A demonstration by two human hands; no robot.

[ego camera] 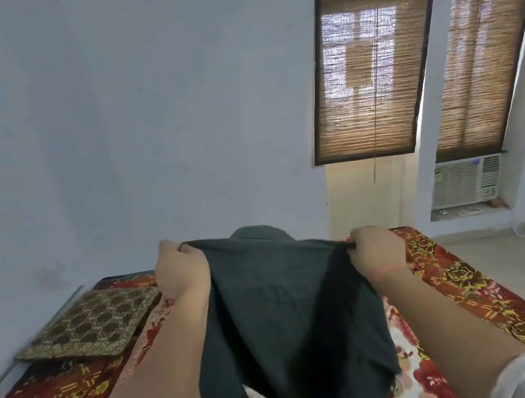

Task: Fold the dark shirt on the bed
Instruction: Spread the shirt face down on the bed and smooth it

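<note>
The dark shirt (281, 300) hangs above the bed (477, 284), its top edge pinched by the left hand (181, 269) and right hand (379, 248) (each grip clenched on cloth). Spreading step; next likely laying it flat.

Cushion (91, 323) occupies bed (469, 282) left — right side open.

A home bedroom: a bed (477, 284) with floral cover, a cushion (91, 323), 2 bamboo blinds (372, 55), a window air conditioner (464, 180).
</note>
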